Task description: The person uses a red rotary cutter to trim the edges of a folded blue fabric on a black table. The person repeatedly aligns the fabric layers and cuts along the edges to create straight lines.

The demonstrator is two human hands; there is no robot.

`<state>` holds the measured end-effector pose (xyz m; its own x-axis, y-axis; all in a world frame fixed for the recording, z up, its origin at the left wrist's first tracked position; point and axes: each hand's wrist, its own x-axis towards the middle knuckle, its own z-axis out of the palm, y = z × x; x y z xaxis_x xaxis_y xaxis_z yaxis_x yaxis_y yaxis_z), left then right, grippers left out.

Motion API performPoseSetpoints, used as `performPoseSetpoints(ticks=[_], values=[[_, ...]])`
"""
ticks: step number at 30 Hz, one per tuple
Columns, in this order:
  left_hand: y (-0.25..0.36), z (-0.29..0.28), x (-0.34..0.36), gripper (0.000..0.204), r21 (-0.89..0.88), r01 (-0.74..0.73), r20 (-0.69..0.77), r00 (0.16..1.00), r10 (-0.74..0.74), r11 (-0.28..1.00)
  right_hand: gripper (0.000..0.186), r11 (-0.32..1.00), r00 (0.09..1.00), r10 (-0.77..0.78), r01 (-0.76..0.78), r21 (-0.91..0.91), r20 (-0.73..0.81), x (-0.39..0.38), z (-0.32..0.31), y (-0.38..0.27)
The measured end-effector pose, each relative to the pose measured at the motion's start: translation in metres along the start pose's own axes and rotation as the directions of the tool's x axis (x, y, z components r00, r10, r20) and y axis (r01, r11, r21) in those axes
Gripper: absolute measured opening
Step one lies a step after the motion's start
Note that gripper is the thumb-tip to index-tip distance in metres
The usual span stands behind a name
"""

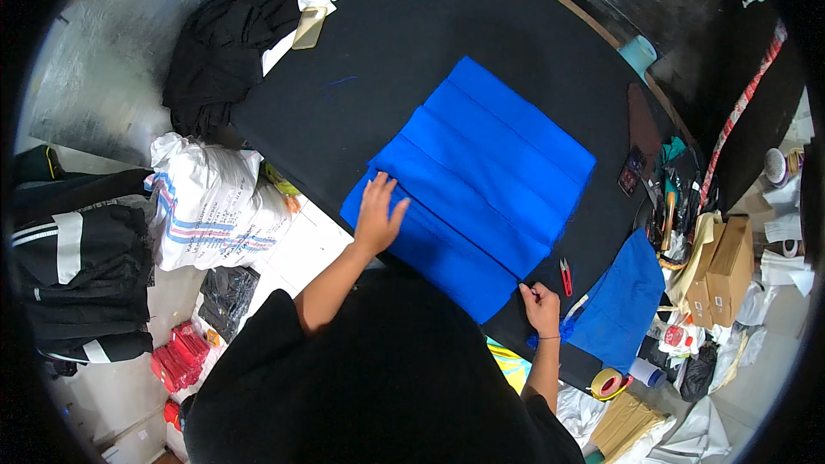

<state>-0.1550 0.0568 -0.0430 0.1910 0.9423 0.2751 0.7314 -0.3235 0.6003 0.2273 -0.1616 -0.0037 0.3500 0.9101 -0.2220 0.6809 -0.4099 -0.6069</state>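
Observation:
A bright blue cloth (507, 155) lies spread on the black-covered table in front of me, crossed by several long seams or fold lines. My left hand (378, 215) rests flat on its left near part, fingers stretched out. At the near right edge of the cloth, where one line ends, my right hand (540, 308) pinches the edge between thumb and fingers. Red-handled thread snips (565, 277) lie just right of that hand. A second, duller blue cloth (620, 299) lies farther right, with some loose blue thread beside my right wrist.
The black table (412, 26) curves away ahead. Dark clothing (228, 43) and a gold phone (308, 28) lie far left. A white sack (215, 206) stands at the left. On the right are a dark phone (632, 169), tape roll (607, 383) and cardboard boxes (729, 271).

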Motion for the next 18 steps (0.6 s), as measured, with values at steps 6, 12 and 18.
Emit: performPoseSetpoints(ticks=[6,12,18], values=[[-0.043,-0.041,0.002,0.011,0.105,0.246,-0.102,0.966,-0.236,0.963,0.054,0.985,0.995,-0.055,0.042,-0.167,-0.079,-0.003,0.025,-0.013],[-0.036,-0.053,0.016,0.012,0.135,0.132,0.040,0.989,-0.139,0.982,0.057,0.943,0.993,-0.091,0.060,-0.328,-0.080,0.000,0.033,-0.012],[-0.041,-0.057,0.029,0.011,0.149,0.034,0.119,0.992,-0.052,0.988,0.057,0.910,0.986,-0.148,0.104,-0.401,-0.082,0.000,0.037,-0.011]])
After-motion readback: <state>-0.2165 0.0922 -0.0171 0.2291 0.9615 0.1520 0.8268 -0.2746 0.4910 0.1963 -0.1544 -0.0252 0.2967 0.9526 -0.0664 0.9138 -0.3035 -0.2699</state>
